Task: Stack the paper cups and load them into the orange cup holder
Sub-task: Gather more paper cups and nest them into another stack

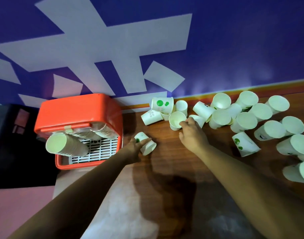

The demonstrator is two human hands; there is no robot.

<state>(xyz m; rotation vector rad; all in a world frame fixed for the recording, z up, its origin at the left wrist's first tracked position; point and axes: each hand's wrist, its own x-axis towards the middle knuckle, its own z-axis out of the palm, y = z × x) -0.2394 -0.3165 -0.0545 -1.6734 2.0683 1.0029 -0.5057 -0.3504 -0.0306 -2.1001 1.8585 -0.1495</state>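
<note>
Mid-stacking: gripping nested white paper cups (146,144) on brown wooden counter (172,163) with left hand (133,148), pinching loose white paper cup (175,120) with right hand (193,135). Next, probably: nesting, then loading into nearby orange plastic cup holder (78,107).

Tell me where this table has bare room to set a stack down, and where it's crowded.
Bare wood lies between the two forearms, from the left hand and right hand back to the near table edge. A narrower strip is free between the orange cup holder and the held cups. Crowded: the loose cups along the wall and right side.
</note>
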